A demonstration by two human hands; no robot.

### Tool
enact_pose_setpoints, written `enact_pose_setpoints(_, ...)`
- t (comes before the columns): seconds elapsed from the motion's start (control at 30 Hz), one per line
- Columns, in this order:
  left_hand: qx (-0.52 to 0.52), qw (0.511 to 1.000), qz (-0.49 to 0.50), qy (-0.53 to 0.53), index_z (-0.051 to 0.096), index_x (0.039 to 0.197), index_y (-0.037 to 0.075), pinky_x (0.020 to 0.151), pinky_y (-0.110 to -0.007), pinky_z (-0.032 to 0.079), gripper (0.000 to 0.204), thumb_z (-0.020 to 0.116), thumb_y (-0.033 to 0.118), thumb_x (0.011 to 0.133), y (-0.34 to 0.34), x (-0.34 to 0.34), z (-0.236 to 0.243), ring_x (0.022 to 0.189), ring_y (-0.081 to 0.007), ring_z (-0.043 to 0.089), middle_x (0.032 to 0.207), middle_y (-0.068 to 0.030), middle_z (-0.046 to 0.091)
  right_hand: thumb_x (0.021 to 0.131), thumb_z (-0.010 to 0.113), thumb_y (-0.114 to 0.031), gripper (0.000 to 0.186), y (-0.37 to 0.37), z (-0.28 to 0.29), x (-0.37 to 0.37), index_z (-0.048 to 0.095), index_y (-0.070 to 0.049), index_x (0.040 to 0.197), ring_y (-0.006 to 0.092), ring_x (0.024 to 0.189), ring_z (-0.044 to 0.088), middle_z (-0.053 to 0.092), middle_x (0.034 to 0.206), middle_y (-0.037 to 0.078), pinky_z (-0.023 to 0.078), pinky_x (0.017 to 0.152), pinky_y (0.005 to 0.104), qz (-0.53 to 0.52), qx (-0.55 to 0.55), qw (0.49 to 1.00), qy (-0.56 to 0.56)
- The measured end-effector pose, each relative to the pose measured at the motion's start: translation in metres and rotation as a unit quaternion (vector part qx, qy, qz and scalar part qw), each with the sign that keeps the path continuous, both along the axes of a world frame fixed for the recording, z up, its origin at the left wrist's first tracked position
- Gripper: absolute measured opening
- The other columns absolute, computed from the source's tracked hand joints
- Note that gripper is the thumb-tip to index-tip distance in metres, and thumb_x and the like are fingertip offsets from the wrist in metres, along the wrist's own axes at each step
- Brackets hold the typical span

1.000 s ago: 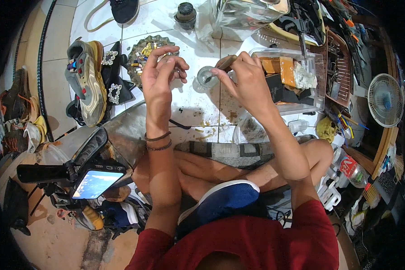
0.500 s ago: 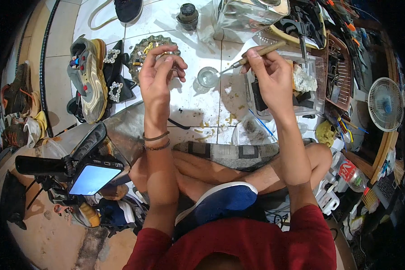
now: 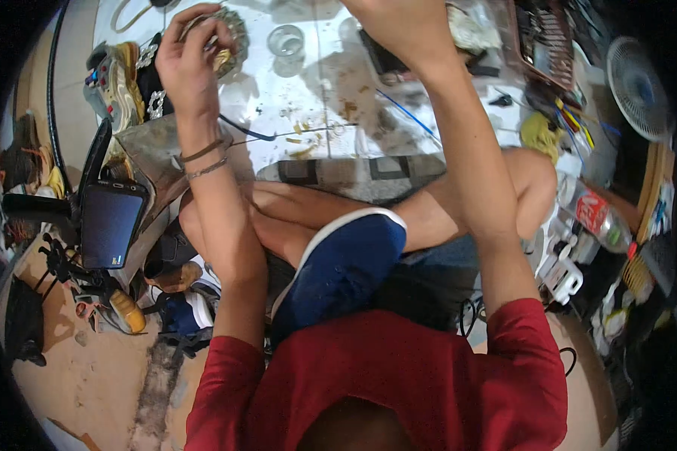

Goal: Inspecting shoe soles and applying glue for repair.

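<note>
The left hand (image 3: 192, 64) is in front of the left part of a scalloped dish (image 3: 241, 31); from above I cannot tell if it touches. Its fingers are loosely bent — they are blurred, so I cannot tell whether the tips meet or keep some small thing between them. The right hand (image 3: 410, 26) stretches away from the body, and the top of the view cuts off its fingers, so its grip I cannot tell either.

Between the hands, a clear glass cup (image 3: 286, 40) stands on the tiled floor (image 3: 267, 105), just right of the dish, perhaps placed there so both hands reach it easily. Toward the floor's near edge, where a patterned mat (image 3: 346, 174) begins, yellow scraps (image 3: 302, 143) lie scattered without visible order. A thin blue rod (image 3: 408, 115) slants toward this same edge, seemingly convenient for the right side.

A blue shoe (image 3: 346, 259) with white border rests in the lap, between the forearms — it seems the lap supports it and leaves both hands free. At the left, a phone (image 3: 114, 225) is tilted, probably for viewing from the seat.
</note>
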State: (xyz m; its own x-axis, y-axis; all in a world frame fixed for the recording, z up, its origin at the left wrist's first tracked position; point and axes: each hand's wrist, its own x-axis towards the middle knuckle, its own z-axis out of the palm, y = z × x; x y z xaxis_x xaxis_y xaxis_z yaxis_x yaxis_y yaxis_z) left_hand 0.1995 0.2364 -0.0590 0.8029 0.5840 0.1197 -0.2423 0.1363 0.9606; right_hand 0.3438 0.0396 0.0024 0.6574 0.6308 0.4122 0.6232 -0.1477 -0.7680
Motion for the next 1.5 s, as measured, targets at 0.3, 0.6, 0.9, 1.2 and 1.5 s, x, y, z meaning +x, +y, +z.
enact_pose_setpoints(0.3,0.136,0.841,-0.436,0.291,0.062,0.119,-0.001,0.088,-0.031,0.049,0.037,0.06,0.026,0.093,-0.159,-0.066,0.037,0.098,-0.0176,0.063,0.107,-0.0105,0.068,0.099,0.057,-0.021,0.025,-0.131,0.079,-0.014,0.066,0.002,0.105,0.0089,0.073,0.062,0.068,0.088,0.008,0.051,0.061,0.0223,-0.015,0.201,0.964,0.176)
enact_pose_setpoints(0.6,0.157,0.9,-0.312,0.26,0.067,0.107,-0.004,0.082,-0.029,0.05,0.042,0.069,0.034,0.089,-0.197,-0.172,0.068,0.092,-0.0145,0.063,0.099,-0.0119,0.07,0.092,0.064,-0.007,0.015,-0.215,0.066,-0.131,0.058,0.001,0.103,0.0128,0.077,0.06,0.063,0.087,0.007,0.051,0.069,0.0259,-0.087,0.199,0.953,0.211)
enact_pose_setpoints(0.9,0.13,0.973,-0.135,0.137,0.062,0.116,-0.005,0.09,-0.028,0.05,0.032,0.063,0.015,0.091,-0.194,-0.212,0.156,0.099,-0.0154,0.063,0.108,-0.0115,0.068,0.095,0.061,-0.009,0.018,-0.212,0.081,-0.2,0.059,0.004,0.107,0.0179,0.077,0.065,0.067,0.089,0.015,0.055,0.067,0.0311,-0.018,0.264,0.908,0.325)
enact_pose_setpoints(1.2,0.268,0.957,0.039,0.105,0.071,0.106,0.009,0.069,-0.026,0.053,0.025,0.07,0.024,0.086,-0.161,-0.228,0.162,0.073,-0.0106,0.069,0.075,-0.0054,0.071,0.091,0.065,-0.003,0.018,-0.139,0.11,-0.21,0.06,0.004,0.107,0.0147,0.08,0.064,0.065,0.089,0.009,0.052,0.075,0.0257,0.065,0.229,0.926,0.293)
enact_pose_setpoints(1.5,0.036,0.985,-0.123,0.118,0.058,0.121,0.0,0.095,-0.028,0.044,0.029,0.061,0.013,0.095,-0.128,-0.24,0.034,0.106,-0.0125,0.056,0.113,-0.0061,0.063,0.095,0.062,-0.02,0.019,-0.117,-0.009,-0.181,0.055,-0.003,0.099,0.0131,0.068,0.055,0.057,0.077,0.006,0.048,0.063,0.028,0.06,0.189,0.897,0.396)
